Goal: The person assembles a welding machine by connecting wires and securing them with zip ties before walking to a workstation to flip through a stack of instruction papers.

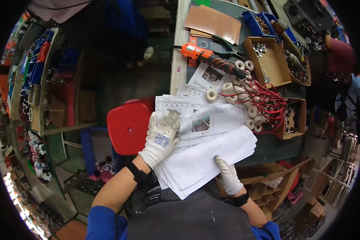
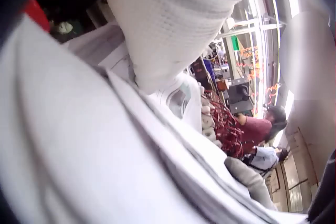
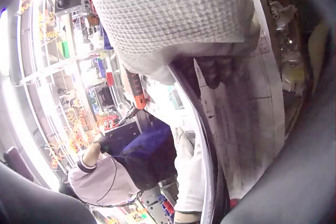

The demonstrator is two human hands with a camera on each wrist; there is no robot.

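Observation:
My gloved left hand (image 1: 161, 138) rests on printed sheets (image 1: 184, 134), its fingers extended over the pages near their left edge. At the lower right, my gloved right hand (image 1: 229, 176) grips a stack of paper sheets (image 1: 206, 162), thumb on top and fingers underneath. The stack is turned back toward my body, its blank white side up, and covers part of the printed pages. In the right wrist view, curled fingers (image 3: 212, 71) show beneath the paper, and the left hand (image 3: 188, 174) lies flat against the sheets.
Beyond the papers lie white rings (image 1: 238, 90) with red wires (image 1: 268, 104), an orange-and-black power screwdriver (image 1: 212, 58) and pliers (image 1: 228, 48). Cardboard boxes of small parts (image 1: 272, 60) stand on the bench's right. A red stool (image 1: 128, 130) is at the left, drawers (image 1: 264, 192) at lower right.

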